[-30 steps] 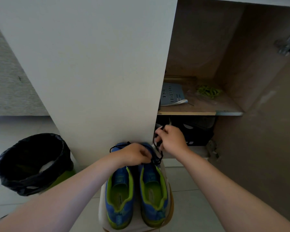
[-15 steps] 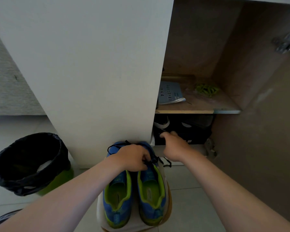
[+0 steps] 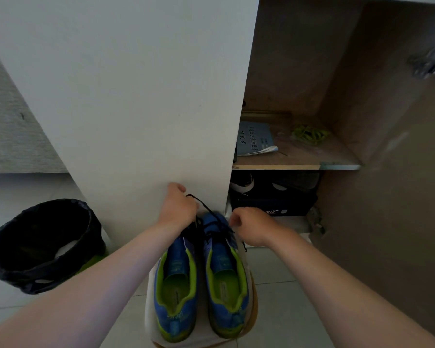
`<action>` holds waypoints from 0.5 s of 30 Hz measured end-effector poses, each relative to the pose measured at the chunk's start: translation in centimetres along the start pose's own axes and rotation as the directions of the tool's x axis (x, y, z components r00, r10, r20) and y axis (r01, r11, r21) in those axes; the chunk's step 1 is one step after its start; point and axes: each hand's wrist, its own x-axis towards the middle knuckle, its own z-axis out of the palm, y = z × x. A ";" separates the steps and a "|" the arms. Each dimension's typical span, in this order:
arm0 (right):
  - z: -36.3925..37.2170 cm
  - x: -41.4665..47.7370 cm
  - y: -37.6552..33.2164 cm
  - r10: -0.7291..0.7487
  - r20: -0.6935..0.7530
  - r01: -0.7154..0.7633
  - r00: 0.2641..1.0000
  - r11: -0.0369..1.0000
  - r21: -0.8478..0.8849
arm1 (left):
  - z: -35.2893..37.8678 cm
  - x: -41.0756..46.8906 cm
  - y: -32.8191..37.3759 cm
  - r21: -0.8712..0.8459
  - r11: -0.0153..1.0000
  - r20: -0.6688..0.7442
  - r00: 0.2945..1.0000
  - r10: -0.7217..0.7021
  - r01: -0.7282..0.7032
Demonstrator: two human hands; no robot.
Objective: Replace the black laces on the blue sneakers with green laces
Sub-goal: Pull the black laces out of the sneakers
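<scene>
A: Nearest us, the blue sneakers [image 3: 201, 285], lime-lined, side by side, heels toward the camera, toes pointing away. They sit on a pale stool [image 3: 252, 297] on the tiled floor.

B: And both hands are up at the toe end!

A: They are. The left hand [image 3: 177, 207] is just past the left sneaker's toe, fingers curled round the black lace [image 3: 197, 200], with a loop of it poking out of the fist. From there the lace runs down across the right sneaker's toe.

B: The right hand [image 3: 249, 224]?

A: It's at the right sneaker's toe, fingers curled, right against that lace. I can't tell whether it's pinching it. A loose black end hangs at the stool's edge just below it.

B: Off to the left of the sneakers?

A: A bin [image 3: 43, 244] lined with a black bag. Straight beyond the toes stands a white cabinet door [image 3: 136, 96].

B: And the replacements?

A: Beyond the sneakers to the right, the cabinet is open: a dark shoebox [image 3: 274, 209] low down, and above it a shelf [image 3: 299, 167] carrying a pale blue booklet [image 3: 255, 140] and the green laces [image 3: 309, 134], bunched at the back, well apart from the sneakers.
</scene>
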 end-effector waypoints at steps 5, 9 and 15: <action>0.8 -0.2 -0.7 0.029 0.031 -0.027 0.999 0.998 -0.049 | -0.9 0.5 -0.8 0.376 0.909 -0.064 0.973 0.221 -0.182; 1.5 0.0 -0.7 0.007 0.036 -0.009 0.999 0.998 0.054 | -2.3 0.6 -0.4 0.775 0.573 0.061 0.934 0.353 -0.268; 1.8 -0.2 -1.2 0.016 0.145 -0.029 0.989 0.996 0.087 | -2.3 1.3 -0.5 0.911 0.368 0.137 0.978 0.157 -0.187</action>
